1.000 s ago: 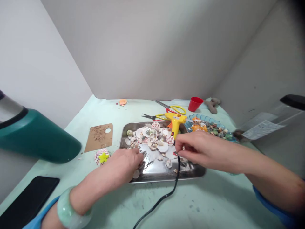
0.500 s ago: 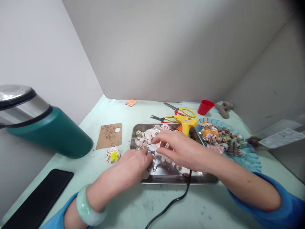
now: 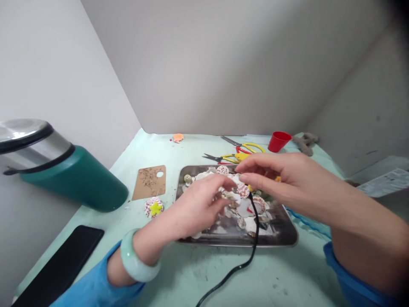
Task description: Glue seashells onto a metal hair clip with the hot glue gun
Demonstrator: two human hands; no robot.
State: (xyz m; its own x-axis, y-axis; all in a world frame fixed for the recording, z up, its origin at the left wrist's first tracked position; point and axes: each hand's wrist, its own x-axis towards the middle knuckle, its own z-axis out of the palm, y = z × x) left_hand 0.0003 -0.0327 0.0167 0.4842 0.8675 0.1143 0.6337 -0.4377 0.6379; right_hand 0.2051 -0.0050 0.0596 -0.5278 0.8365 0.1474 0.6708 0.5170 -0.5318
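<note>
My left hand (image 3: 198, 204), a jade-coloured bangle on its wrist, hovers over a metal tray (image 3: 289, 224) of shells. Its thumb and fingers are apart, and I see nothing held between them. My right hand (image 3: 284, 179) is above the tray's right side, thumb and forefinger pointing left with a gap between them. It hides most of the yellow glue gun (image 3: 242, 157), whose black cord (image 3: 255, 238) runs down over the tray's front edge. Among the white shells lie speckled red-and-white scallop shells (image 3: 243, 190).
Left of the tray are a brown card (image 3: 148, 183), a shell with a yellow star (image 3: 155, 208), a green bottle (image 3: 79, 179) and a black phone-like slab (image 3: 60, 264). Behind lie scissors (image 3: 252, 147), a red cup (image 3: 279, 141) and an orange shell (image 3: 178, 137). A blue plate (image 3: 309, 222) is at right.
My left hand has lifted from the shells and moved right, its fingers now apart. My right hand has moved right and up, now covering the glue gun and most of the blue plate.
</note>
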